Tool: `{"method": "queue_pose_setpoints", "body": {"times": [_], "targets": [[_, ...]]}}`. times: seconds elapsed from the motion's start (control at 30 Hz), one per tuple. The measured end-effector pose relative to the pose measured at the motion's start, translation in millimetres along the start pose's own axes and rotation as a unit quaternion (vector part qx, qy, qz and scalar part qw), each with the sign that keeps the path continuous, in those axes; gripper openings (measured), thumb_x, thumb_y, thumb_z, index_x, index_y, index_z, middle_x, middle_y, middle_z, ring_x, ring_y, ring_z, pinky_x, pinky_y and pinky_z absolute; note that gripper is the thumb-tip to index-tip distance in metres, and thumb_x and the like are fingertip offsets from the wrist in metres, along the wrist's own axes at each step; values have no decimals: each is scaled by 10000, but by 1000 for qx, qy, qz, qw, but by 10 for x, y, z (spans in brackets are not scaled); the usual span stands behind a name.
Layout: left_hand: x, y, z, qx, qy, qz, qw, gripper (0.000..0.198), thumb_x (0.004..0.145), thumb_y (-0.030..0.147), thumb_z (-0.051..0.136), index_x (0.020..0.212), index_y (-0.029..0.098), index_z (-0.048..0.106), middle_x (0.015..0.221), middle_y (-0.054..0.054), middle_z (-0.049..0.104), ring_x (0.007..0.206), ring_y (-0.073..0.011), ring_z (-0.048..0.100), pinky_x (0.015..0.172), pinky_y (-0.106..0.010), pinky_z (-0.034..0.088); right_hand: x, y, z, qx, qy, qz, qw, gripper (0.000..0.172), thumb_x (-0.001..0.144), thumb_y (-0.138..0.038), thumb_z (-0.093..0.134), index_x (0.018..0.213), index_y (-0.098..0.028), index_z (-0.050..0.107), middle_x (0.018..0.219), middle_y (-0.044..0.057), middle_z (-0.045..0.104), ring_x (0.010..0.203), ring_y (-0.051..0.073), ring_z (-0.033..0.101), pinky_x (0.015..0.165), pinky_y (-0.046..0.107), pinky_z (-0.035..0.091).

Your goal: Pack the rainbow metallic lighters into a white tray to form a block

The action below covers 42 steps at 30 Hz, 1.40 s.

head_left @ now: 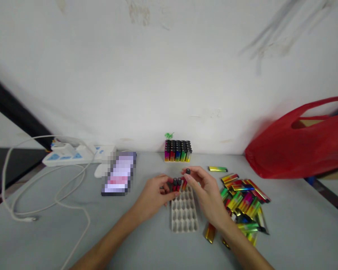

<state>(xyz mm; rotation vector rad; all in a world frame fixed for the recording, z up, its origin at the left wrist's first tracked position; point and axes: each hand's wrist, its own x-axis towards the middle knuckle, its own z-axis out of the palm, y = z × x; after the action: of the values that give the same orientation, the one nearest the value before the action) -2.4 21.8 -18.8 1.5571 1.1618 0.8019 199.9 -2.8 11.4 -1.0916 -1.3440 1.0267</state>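
A pale tray with rows of hollows lies on the grey table. At its far left end my left hand has its fingers around two upright lighters with black tops. My right hand pinches another black-topped lighter between thumb and fingers, over the tray's far end. To the right of the tray, partly behind my right forearm, is a loose pile of shiny coloured lighters. Against the wall stands a full block of upright lighters.
On the left are a phone, a power strip and a looped white cable. A red bag rests at the right by the wall. One lighter lies apart, beyond the pile.
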Motion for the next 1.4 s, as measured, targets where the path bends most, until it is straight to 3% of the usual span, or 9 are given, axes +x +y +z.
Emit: {"method": "queue_pose_setpoints", "body": {"times": [0.4,0.77,1.1,1.4], "targets": [[-13,5,14,-4,6,5,1000,290,811,402,856,938,182,716,694,43,610,615,-168,607,624,-278,510,-73,-77,4,-67,-60,2,996,243,1105,-431,638,1155,-237,775,1116,59,814,1057,262,733,976,367,527],[-9,2,22,3,9,22,1000,370,798,441,871,716,192,610,806,19,558,673,-153,573,601,-247,462,-89,-98,0,-106,-43,-10,993,315,1150,-432,535,1192,-252,790,1145,54,803,1062,255,717,973,356,499],[8,-27,45,16,8,37,999,325,822,473,872,909,177,770,861,-1,577,724,-182,587,622,-259,467,-21,-116,-121,-154,20,-27,988,232,1104,-387,579,1138,-263,773,1150,75,814,1084,292,725,986,406,504],[21,-49,25,27,-13,41,999,286,869,443,840,887,172,750,922,-15,595,752,-180,601,637,-260,472,6,-17,-143,-184,-17,-3,983,209,1071,-313,580,1131,-247,769,1100,70,804,1026,285,701,900,395,497]]}}
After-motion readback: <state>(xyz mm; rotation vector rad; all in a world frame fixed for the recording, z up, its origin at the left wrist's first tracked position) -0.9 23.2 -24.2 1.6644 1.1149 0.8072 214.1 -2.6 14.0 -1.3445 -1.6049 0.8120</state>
